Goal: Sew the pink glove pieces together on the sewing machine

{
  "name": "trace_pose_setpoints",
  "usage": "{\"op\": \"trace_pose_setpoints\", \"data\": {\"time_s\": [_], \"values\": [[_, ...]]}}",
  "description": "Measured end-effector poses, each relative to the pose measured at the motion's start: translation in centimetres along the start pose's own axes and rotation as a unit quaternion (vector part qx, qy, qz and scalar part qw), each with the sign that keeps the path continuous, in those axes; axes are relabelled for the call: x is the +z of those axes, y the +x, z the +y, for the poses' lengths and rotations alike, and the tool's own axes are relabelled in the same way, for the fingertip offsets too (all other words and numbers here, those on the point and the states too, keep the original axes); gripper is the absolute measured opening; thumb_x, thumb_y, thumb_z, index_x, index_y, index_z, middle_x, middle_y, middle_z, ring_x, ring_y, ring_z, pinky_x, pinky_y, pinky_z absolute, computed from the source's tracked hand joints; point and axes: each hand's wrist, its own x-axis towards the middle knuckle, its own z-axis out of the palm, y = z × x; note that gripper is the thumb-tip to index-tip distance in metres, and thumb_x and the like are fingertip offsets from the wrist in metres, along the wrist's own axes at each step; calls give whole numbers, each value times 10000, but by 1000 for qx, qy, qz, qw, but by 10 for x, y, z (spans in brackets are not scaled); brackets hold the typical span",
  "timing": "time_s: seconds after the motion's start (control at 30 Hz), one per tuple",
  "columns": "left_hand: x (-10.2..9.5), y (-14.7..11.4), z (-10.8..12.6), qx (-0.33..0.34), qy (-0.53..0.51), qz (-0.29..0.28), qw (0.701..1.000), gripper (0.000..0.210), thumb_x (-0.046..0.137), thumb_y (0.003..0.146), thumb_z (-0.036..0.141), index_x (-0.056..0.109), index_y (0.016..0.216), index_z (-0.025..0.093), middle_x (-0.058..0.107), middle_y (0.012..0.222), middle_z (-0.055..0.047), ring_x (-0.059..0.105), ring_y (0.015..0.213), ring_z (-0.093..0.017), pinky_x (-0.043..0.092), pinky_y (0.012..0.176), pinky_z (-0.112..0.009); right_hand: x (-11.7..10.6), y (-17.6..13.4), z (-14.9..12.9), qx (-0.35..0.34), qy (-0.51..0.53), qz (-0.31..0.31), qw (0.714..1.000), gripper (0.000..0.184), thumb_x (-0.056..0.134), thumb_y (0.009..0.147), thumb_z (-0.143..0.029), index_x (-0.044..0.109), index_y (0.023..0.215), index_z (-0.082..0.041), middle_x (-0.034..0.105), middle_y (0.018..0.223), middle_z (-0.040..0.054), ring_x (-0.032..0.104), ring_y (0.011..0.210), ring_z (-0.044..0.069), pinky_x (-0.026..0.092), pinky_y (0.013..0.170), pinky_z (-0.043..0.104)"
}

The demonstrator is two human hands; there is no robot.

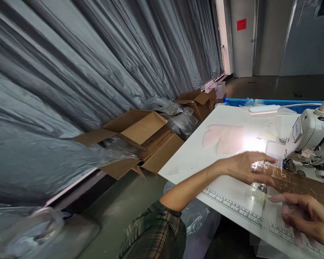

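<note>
My left hand (245, 167) is spread over the white table just left of the sewing machine (305, 133), thumb and forefinger apart. Its fingertips reach the end of a shiny brown strip (294, 181) lying by the needle area. My right hand (307, 216) is nearer the table's front edge, fingers curled around what looks like a thin translucent sheet (268, 208); the sheet blurs part of the printed ruler (234, 208). Pale pink mitten-shaped pieces (225, 138) lie flat on the table beyond my left hand, under the machine's bright light.
Open cardboard boxes (140, 129) and clear plastic bags (178, 118) stand on the floor left of the table (178, 169). A grey curtain (97, 64) hangs along the left. At the table's far edge lies a white handheld item (264, 109).
</note>
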Motion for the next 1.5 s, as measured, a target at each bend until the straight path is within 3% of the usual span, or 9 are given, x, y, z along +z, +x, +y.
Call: {"op": "trace_pose_setpoints", "data": {"time_s": [0.17, 0.33, 0.5, 0.73, 0.87, 1.03, 1.27, 1.37, 1.5], "values": [[44, 22, -2, 57, -77, -75, 993, 589, 885, 701, 287, 677, 1245, 202, 764, 1045, -67, 704, 1024, -232, 557, 901, -330, -21, 10, -26, -8, -48, -41, 998, 576, 709, 702, -705, 694, 998, -211, 607, 666, 4, 564, 553, 118, 366, 441, 208], [49, 20, -17, 9, -123, 40, 992, 113, 744, 846, 276, 749, 888, 172, 751, 869, -48, 675, 784, -138, 522, 708, -244, -48, 24, 3, -24, -13, 68, 997, 560, 733, 665, -719, 650, 911, -222, 609, 609, -5, 528, 515, 120, 336, 419, 219], [52, 21, -21, -101, -203, 151, 962, 140, 722, 862, 292, 717, 877, 153, 713, 787, -18, 625, 695, -103, 497, 687, -242, -52, 32, 9, -30, -5, 152, 988, 665, 755, 598, -765, 653, 968, -222, 673, 640, 26, 616, 555, 180, 413, 431, 259], [53, 25, -25, -145, -335, 196, 910, 307, 766, 828, 431, 656, 833, 144, 662, 714, 14, 593, 618, -84, 512, 651, -252, -41, 29, -4, -74, 109, 253, 958, 680, 718, 617, -826, 648, 827, -183, 683, 640, 58, 648, 541, 168, 480, 450, 255], [52, 26, -18, -159, -426, 246, 856, 497, 848, 688, 572, 615, 798, 147, 722, 842, -35, 677, 743, -125, 564, 773, -305, -42, 25, -4, -66, 168, 248, 952, 626, 775, 633, -756, 671, 849, -178, 705, 696, 69, 675, 586, 177, 491, 457, 245], [54, 27, -8, -136, -556, 239, 785, 570, 880, 649, 576, 539, 815, 150, 719, 1172, -135, 715, 1074, -252, 547, 1015, -444, -39, 26, -2, -64, 220, 259, 938, 572, 817, 626, -706, 684, 817, -183, 701, 711, 62, 673, 608, 166, 521, 481, 235], [56, 28, -8, -146, -570, 239, 773, 579, 900, 630, 554, 532, 818, 149, 761, 966, -104, 758, 946, -240, 588, 952, -428, -32, 31, -2, -79, 204, 307, 926, 579, 806, 605, -733, 656, 757, -196, 677, 624, 47, 648, 539, 171, 518, 461, 263], [55, 32, -12, -150, -550, 239, 786, 622, 901, 586, 599, 532, 795, 144, 764, 925, -109, 763, 882, -223, 609, 882, -387, -31, 29, -9, -63, 186, 258, 946, 648, 835, 492, -758, 649, 757, -197, 696, 635, 50, 664, 552, 182, 535, 478, 280], [41, 29, -11, -149, -468, 216, 844, 620, 906, 560, 593, 518, 762, 154, 752, 780, -58, 731, 651, -154, 602, 636, -283, -28, 8, -25, -32, 125, 81, 988, 629, 886, 492, -650, 679, 867, -189, 737, 726, 42, 697, 679, 171, 563, 620, 282]]}}
